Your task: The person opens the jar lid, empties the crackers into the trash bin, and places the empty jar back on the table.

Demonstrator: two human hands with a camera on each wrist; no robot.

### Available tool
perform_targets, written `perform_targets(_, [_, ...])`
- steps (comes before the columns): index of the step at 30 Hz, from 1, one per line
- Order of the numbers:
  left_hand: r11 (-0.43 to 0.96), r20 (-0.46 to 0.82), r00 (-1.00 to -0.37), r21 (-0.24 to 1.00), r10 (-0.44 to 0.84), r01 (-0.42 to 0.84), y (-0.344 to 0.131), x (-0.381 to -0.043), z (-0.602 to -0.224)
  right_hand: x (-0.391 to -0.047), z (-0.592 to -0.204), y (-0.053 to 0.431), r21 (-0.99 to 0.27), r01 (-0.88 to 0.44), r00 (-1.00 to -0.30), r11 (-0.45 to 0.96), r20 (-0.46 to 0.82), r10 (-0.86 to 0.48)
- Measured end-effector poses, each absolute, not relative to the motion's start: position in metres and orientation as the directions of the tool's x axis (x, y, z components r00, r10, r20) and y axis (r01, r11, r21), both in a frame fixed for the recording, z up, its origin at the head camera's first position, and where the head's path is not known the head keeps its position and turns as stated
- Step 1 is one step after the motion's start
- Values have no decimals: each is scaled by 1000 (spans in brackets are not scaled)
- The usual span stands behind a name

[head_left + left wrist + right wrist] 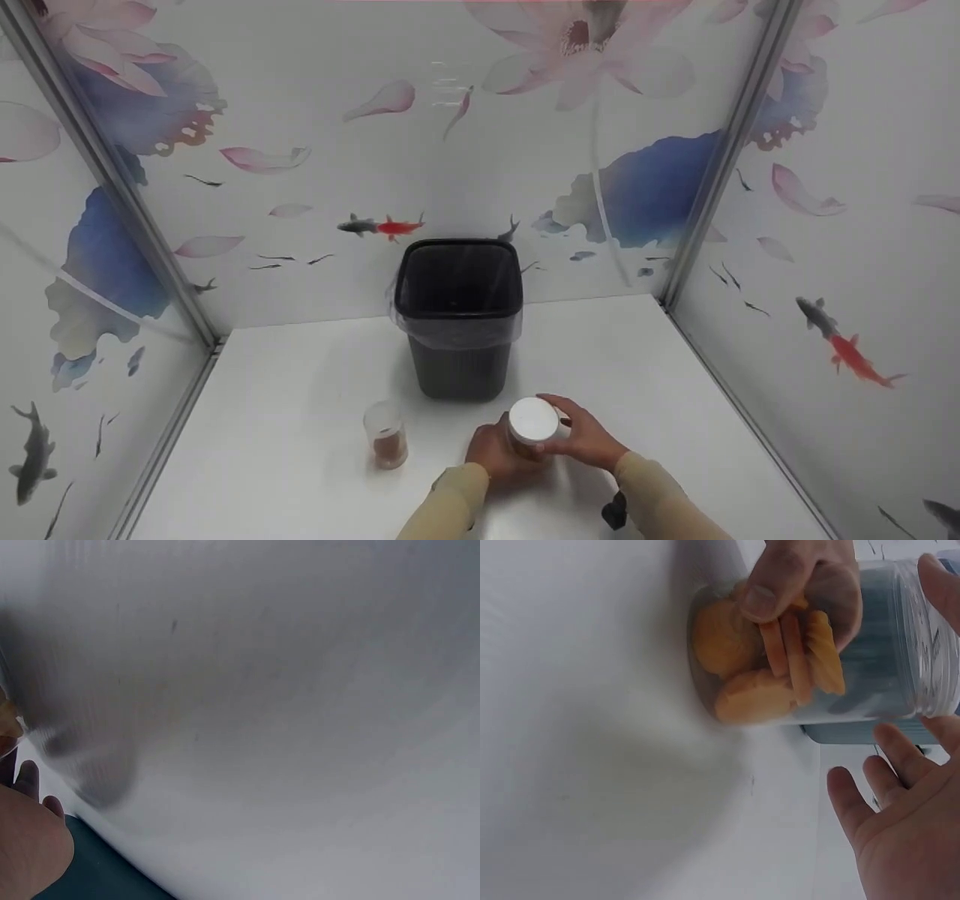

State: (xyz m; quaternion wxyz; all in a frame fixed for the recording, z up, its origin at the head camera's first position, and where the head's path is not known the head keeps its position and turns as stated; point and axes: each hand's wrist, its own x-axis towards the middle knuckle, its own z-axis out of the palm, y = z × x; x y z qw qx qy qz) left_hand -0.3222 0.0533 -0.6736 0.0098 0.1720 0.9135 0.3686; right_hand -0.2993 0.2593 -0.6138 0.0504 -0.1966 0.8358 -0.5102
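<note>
A clear jar [870, 652] with a white lid [533, 419] is between the two hands. Ridged yellow-orange biscuits [754, 697] lie in its lower part. My left hand [499, 454] grips the body low down, its thumb across the clear wall in the right wrist view. My right hand [589, 439] holds the lid, with thumb and fingers on opposite sides of it. Just the edge of the left hand [34, 840] shows in the left wrist view. To the left stands a second clear jar [386, 435] with something brown in its bottom.
A black bin [457, 367] with a clear plastic liner stands behind the jars, near the back wall. Printed panels with flowers and fish enclose the white table [285, 420] at the back and both sides. A small black object [614, 511] shows beside the right sleeve.
</note>
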Motion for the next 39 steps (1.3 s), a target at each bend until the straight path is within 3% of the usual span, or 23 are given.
perform_targets(8, [664, 78, -943, 691, 324, 286, 54, -322, -670, -308, -610, 264, -895, -256, -892, 365, 73, -447])
perform_targets(21, [674, 179, -928, 643, 328, 362, 52, -322, -673, -288, -610, 250, -881, -279, -929, 381, 147, -340])
perform_targets(33, [683, 93, -944, 668, 316, 295, 54, -318, -666, -304, -607, 260, -892, -258, -883, 371, 61, -466])
perform_targets(39, [680, 101, -943, 669, 319, 301, 54, -320, -668, -300, -608, 261, -867, -288, -901, 406, 102, -421])
